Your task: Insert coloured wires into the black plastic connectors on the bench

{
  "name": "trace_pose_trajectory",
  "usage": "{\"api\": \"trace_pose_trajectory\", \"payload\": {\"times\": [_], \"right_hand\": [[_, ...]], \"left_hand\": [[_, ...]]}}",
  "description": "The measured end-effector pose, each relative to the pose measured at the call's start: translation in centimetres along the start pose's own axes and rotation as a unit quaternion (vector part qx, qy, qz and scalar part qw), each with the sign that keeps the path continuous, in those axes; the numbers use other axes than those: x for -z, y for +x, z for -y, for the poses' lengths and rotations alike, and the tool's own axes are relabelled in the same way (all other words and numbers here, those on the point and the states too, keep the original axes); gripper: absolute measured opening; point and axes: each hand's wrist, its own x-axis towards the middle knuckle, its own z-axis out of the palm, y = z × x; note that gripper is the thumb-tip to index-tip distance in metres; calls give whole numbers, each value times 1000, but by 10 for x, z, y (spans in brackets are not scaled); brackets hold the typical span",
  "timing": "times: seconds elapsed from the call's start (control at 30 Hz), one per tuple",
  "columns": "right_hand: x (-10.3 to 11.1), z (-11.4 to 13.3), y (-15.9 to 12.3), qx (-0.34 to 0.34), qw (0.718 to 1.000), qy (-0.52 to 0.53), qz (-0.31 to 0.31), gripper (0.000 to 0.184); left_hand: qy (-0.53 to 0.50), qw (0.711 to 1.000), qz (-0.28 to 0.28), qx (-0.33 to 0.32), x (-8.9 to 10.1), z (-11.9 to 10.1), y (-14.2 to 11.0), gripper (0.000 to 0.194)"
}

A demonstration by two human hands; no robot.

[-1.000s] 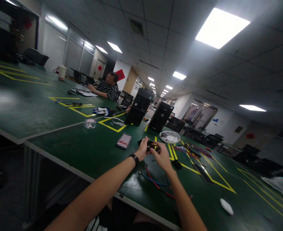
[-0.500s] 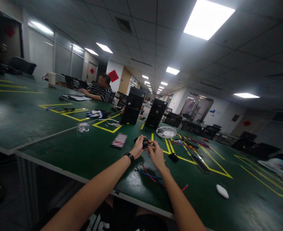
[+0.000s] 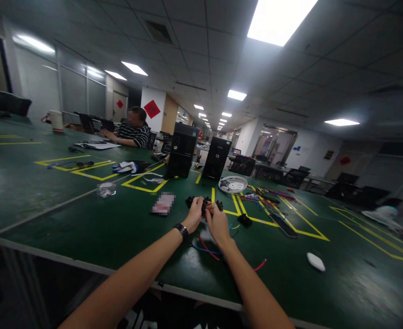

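Observation:
Over the green table, my left hand is closed round a small black part whose exact kind is too blurred to tell. My right hand meets it from the right, fingers pinched together at the part's near side; what lies between those fingertips is hidden. More black pieces show just beyond my hands. Below them, a red wire crosses a blue wire on the tabletop. A separate black piece lies to the right of my right hand.
Two black computer towers stand beyond my hands, near a white basket. Bundled coloured wires lie right, a white mouse-shaped object nearer. A clear box and gloves lie left. A person sits across.
The view has shifted slightly. My hands have drawn closer together round the black part, and my right fingers now pinch nearer to it. More of the black pieces beyond my hands shows.

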Motion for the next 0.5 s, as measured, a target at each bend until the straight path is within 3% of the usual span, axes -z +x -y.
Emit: {"api": "trace_pose_trajectory", "payload": {"times": [0.1,0.23,0.4,0.5], "right_hand": [[2,3,-2,-7,1000,-23,14,17],[4,0,-1,2,998,50,28,16],[6,-4,2,-9,998,59,18,21],[8,-4,3,0,997,50,53,19]], "left_hand": [[40,999,10,7,3,1,1,22],[89,996,19,16,9,0,6,37],[130,990,10,-45,19,-5,13,38],[156,986,6,-62,23,-9,15,39]]}}
